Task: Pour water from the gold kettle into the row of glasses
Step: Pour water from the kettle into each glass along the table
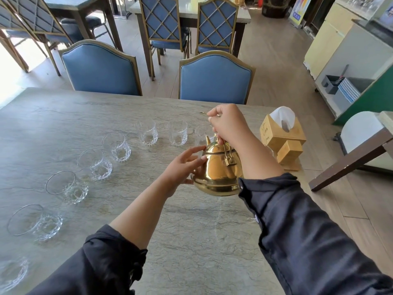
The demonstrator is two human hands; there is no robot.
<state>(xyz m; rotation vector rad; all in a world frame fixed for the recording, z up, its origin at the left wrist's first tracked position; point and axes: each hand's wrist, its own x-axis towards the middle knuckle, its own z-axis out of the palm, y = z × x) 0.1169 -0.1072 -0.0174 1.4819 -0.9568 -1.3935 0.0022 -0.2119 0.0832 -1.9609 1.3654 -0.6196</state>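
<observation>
Table [191, 231] holds seven glasses [146, 132], one gold kettle [217, 173].

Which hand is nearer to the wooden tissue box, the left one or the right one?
The right hand. It grips the gold kettle handle just left of the wooden tissue box. The left hand rests on the kettle's far side, farther from the box.

The kettle [217, 173] is glossy polished gold metal; the glasses [116, 146] clear cut glass; the table [191, 231] matt veined stone.
</observation>
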